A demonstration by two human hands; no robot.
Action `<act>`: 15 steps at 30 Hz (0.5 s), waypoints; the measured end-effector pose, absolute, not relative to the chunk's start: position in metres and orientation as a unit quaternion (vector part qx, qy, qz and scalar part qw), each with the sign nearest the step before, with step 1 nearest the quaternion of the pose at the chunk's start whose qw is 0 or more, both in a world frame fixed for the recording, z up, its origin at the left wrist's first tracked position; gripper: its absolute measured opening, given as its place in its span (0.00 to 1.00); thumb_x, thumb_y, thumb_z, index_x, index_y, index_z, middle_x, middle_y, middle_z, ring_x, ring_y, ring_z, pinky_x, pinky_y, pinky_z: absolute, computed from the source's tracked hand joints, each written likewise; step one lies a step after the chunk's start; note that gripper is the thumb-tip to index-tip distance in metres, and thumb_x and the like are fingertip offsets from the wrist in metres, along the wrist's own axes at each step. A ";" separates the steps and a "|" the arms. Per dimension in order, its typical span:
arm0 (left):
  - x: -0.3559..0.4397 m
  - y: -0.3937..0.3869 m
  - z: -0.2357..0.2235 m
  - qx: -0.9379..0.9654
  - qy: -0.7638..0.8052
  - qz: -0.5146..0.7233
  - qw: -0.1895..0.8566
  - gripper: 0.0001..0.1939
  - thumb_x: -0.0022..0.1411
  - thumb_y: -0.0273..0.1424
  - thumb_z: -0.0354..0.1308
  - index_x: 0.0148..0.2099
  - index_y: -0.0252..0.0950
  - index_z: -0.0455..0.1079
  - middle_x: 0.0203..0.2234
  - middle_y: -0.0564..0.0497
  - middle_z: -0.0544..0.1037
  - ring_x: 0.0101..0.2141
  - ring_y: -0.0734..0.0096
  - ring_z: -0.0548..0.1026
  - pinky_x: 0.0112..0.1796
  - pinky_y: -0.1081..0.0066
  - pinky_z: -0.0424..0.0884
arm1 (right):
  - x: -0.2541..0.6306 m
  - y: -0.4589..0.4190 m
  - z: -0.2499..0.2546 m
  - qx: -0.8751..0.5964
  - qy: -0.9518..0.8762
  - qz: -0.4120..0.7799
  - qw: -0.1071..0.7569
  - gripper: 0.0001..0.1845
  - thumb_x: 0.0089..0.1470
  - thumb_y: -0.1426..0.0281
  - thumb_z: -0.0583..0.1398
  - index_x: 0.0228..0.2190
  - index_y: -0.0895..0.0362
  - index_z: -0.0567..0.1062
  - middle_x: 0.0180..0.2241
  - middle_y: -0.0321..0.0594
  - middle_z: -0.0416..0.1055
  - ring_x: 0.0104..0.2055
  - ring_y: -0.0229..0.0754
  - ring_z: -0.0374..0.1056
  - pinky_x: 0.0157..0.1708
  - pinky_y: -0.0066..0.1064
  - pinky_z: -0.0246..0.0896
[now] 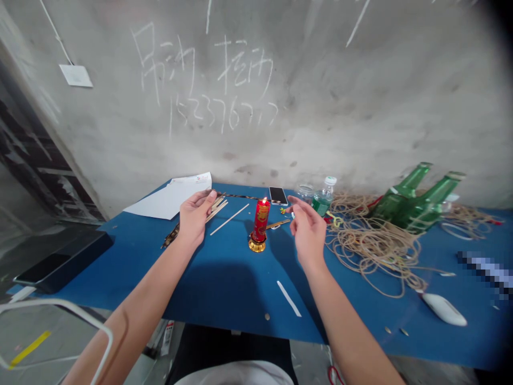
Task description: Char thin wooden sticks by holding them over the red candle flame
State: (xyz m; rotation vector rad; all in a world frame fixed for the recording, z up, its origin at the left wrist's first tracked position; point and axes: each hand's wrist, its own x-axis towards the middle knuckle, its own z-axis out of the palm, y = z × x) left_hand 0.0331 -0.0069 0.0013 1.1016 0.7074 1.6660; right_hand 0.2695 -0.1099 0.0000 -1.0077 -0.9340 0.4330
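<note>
My left hand (195, 214) pinches one end of a thin stick with dark, scorched-looking bands (240, 196). The stick lies nearly level, its middle at the flame of a lit red candle (262, 220) with gold markings. The candle stands upright in a small gold holder (257, 245). My right hand (308, 229) hovers right of the candle, index finger stretched out near the stick's far end, other fingers partly curled; I see nothing held in it. Several pale sticks (217, 207) and some dark-patterned sticks (170, 235) lie beside and partly behind my left hand.
On the blue table (224, 289) are white paper (168, 199), a phone (278, 195), a black box (66, 262), a plastic bottle (323, 197), green glass bottles (430, 206), tangled twine (372, 246), a white strip (288, 298) and a white oval object (444, 309). A grey wall rises behind.
</note>
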 end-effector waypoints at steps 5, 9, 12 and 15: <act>0.032 -0.006 0.000 0.460 0.310 0.675 0.486 0.23 0.47 0.44 0.78 0.38 0.33 0.80 0.30 0.47 0.81 0.20 0.83 0.62 0.22 0.76 0.60 | 0.273 -0.110 0.003 -0.454 -0.412 0.202 0.763 0.18 0.60 0.57 0.64 0.44 0.55 0.84 0.35 0.41 0.77 0.18 0.28 0.52 0.15 0.27 0.44; 0.031 -0.005 0.000 0.459 0.312 0.672 0.490 0.23 0.47 0.45 0.78 0.36 0.32 0.80 0.23 0.52 0.75 0.20 0.84 0.61 0.21 0.77 0.57 | 0.274 -0.109 0.002 -0.450 -0.413 0.206 0.764 0.18 0.60 0.57 0.64 0.44 0.55 0.84 0.34 0.39 0.76 0.18 0.28 0.52 0.15 0.26 0.44; 0.030 -0.004 -0.001 0.458 0.310 0.671 0.494 0.23 0.47 0.44 0.79 0.36 0.32 0.79 0.24 0.52 0.75 0.20 0.84 0.60 0.21 0.78 0.57 | 0.274 -0.109 0.001 -0.450 -0.414 0.205 0.764 0.18 0.60 0.57 0.64 0.45 0.55 0.84 0.33 0.39 0.76 0.18 0.28 0.52 0.16 0.26 0.45; 0.030 -0.004 -0.001 0.459 0.307 0.671 0.495 0.23 0.48 0.44 0.79 0.36 0.31 0.80 0.26 0.51 0.77 0.21 0.84 0.61 0.22 0.77 0.57 | 0.273 -0.109 0.001 -0.447 -0.413 0.205 0.767 0.19 0.60 0.57 0.64 0.45 0.56 0.84 0.32 0.39 0.75 0.18 0.29 0.53 0.16 0.26 0.45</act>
